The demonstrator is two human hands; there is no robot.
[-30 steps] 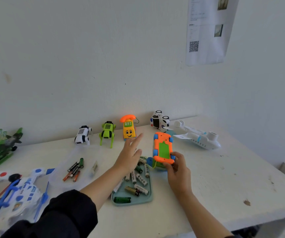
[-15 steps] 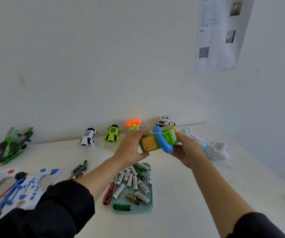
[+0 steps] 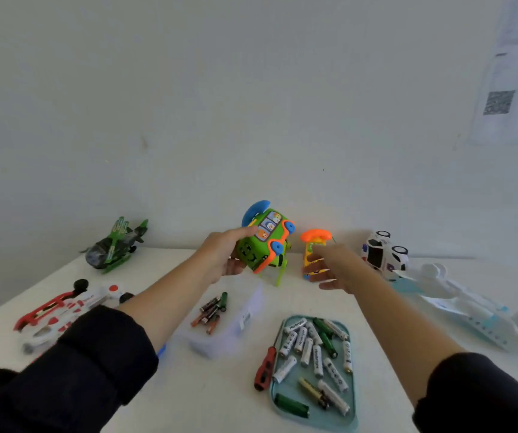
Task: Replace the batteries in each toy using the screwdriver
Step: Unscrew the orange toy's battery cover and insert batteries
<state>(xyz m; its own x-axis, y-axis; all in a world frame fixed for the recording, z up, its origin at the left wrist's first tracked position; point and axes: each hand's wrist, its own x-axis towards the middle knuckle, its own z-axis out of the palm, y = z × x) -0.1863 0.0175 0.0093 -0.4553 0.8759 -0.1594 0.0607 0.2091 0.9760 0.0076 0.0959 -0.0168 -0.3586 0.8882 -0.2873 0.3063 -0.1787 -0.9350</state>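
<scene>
Your left hand (image 3: 223, 260) grips the green bus (image 3: 264, 245) aloft at frame centre, tilted; a loose hold could drop it onto the toys below. Your right hand (image 3: 332, 267) curls around the yellow phone (image 3: 312, 254), which may tip. The screwdriver (image 3: 265, 365) lies untouched beside the battery tray (image 3: 353, 398), lower centre.
</scene>
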